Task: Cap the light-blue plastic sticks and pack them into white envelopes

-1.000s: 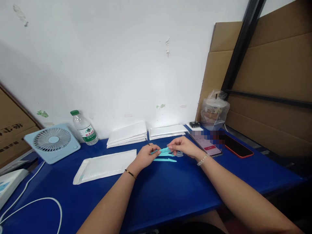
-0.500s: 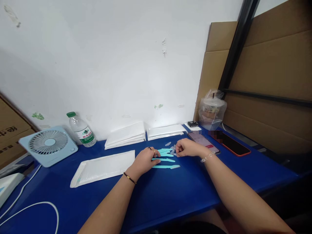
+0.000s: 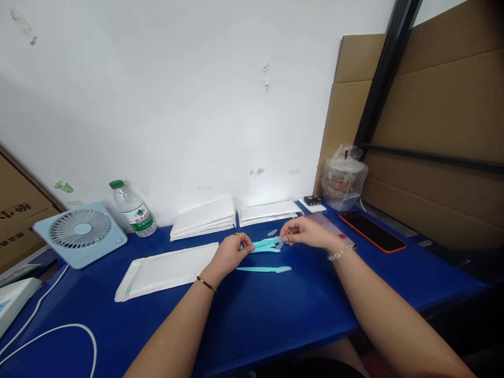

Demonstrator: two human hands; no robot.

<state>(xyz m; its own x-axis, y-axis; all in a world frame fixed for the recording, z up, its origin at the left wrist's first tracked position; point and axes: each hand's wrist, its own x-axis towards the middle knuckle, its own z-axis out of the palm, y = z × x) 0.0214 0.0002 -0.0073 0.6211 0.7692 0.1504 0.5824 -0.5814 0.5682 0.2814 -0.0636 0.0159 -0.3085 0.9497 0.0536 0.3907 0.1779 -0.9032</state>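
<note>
L hand (image 3: 232, 252) pinches teal stick (image 3: 264, 244) by one end; R hand (image 3: 305, 233), opp., seems to pinch clear cap (image 3: 278, 239) at its tip, stick btwn hands. Prob. light, stiff, slick; best held mid-handle.

Worktop (image 3: 275, 317): blue, slight sheen. Landmark: lone white mailer (image 3: 169, 270), lying flat. Left of mailer: pale-blue fan (image 3: 82, 229), tilted back; white cable (image 3: 81, 326), looped; white box (image 3: 13, 304), partly out of view. Behind mailer: bottle (image 3: 136, 214), standing; packet stack (image 3: 205, 216). Behind and right of mailer: second stack (image 3: 270, 211), lower. Right of mailer: single turquoise stick (image 3: 262, 270); bunched sticks (image 3: 266, 249), how many touch worktop unclear; clear piece (image 3: 272, 232). Farther right of mailer: grey phone (image 3: 327, 223), partly hidden; red-edged phone (image 3: 372, 232); white card (image 3: 318, 207); bagged cup (image 3: 344, 181).
</note>
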